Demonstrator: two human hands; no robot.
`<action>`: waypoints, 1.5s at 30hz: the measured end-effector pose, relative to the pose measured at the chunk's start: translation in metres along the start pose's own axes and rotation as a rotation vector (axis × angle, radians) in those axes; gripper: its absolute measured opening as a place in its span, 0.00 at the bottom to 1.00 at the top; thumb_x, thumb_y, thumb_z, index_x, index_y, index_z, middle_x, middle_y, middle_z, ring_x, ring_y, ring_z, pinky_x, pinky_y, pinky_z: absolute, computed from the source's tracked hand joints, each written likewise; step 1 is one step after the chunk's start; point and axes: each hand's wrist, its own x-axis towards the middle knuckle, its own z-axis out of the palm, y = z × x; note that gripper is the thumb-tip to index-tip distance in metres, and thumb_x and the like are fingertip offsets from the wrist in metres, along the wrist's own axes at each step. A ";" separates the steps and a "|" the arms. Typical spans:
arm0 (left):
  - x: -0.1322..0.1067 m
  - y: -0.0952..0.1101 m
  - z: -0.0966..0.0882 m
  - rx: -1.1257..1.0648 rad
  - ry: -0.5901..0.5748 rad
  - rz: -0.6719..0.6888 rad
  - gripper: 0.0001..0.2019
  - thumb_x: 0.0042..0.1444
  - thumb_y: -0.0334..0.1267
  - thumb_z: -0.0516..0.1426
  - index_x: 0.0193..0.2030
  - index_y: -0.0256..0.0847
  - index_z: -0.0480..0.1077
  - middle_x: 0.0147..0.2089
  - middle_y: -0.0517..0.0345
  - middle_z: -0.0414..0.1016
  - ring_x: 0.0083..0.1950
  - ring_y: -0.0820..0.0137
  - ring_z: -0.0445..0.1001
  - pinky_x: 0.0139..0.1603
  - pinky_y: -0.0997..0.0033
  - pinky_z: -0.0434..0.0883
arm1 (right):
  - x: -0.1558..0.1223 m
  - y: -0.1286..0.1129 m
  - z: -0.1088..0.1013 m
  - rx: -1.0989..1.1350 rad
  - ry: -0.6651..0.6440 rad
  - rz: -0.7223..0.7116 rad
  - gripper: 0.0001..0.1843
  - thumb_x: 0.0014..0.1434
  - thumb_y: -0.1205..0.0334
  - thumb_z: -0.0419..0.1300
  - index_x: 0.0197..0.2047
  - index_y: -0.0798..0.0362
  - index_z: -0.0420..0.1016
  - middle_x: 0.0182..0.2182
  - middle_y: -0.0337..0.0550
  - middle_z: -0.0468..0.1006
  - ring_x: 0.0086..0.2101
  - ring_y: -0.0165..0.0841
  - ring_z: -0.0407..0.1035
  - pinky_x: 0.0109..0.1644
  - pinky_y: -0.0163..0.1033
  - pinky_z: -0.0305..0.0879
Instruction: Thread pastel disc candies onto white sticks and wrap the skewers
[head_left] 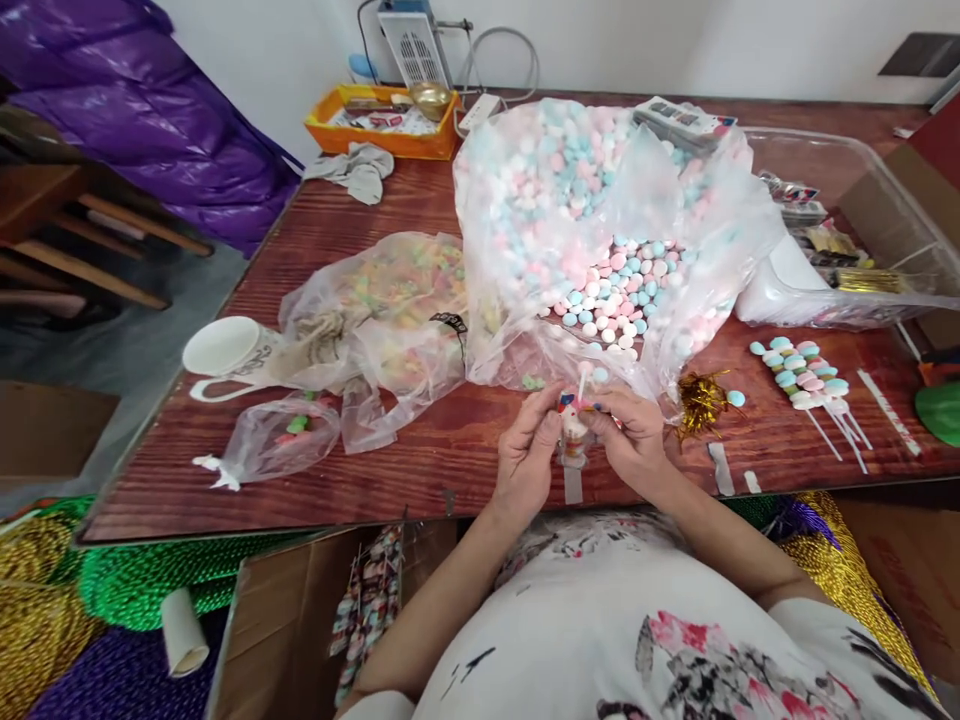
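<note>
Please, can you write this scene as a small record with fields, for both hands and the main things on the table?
Left hand: pinching a small wrapped item
Right hand: gripping the same item from the other side
Item contents: too small to tell
Beyond the hands: large translucent bag, with round pink, blue and white candies at its opening
Table, left side: white mug
Table, right side: gold tinsel, candy skewers, clear plastic bin
Far edge: orange tray

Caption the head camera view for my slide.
Left hand and right hand hold a small packet over a wooden table, near a bag of pastel candies.
</note>
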 end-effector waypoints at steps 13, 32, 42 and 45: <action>-0.006 -0.001 0.002 -0.294 -0.293 -0.336 0.16 0.60 0.44 0.58 0.52 0.40 0.75 0.50 0.53 0.78 0.54 0.65 0.72 0.61 0.64 0.63 | -0.004 0.009 -0.001 -0.032 0.069 -0.177 0.08 0.60 0.68 0.58 0.38 0.47 0.78 0.29 0.39 0.73 0.31 0.30 0.68 0.36 0.39 0.65; 0.000 0.015 -0.001 -0.447 -0.413 -0.702 0.10 0.52 0.41 0.62 0.30 0.34 0.72 0.21 0.58 0.72 0.21 0.73 0.69 0.28 0.70 0.70 | -0.025 0.017 -0.005 0.840 -0.285 0.619 0.15 0.53 0.51 0.66 0.37 0.53 0.73 0.29 0.36 0.72 0.21 0.25 0.69 0.20 0.30 0.63; -0.008 0.011 -0.013 -0.326 -0.516 -0.730 0.10 0.56 0.41 0.61 0.30 0.36 0.71 0.26 0.60 0.69 0.28 0.75 0.67 0.34 0.74 0.67 | -0.036 -0.001 -0.021 -0.071 0.099 0.073 0.11 0.62 0.59 0.58 0.48 0.49 0.68 0.48 0.46 0.72 0.48 0.35 0.68 0.51 0.45 0.67; -0.012 0.012 -0.012 -0.350 -0.563 -0.716 0.12 0.54 0.42 0.60 0.26 0.36 0.70 0.25 0.58 0.70 0.30 0.72 0.70 0.39 0.70 0.69 | -0.035 -0.008 -0.046 -0.588 -0.184 -0.399 0.19 0.61 0.66 0.59 0.54 0.40 0.70 0.57 0.43 0.70 0.58 0.42 0.59 0.61 0.56 0.52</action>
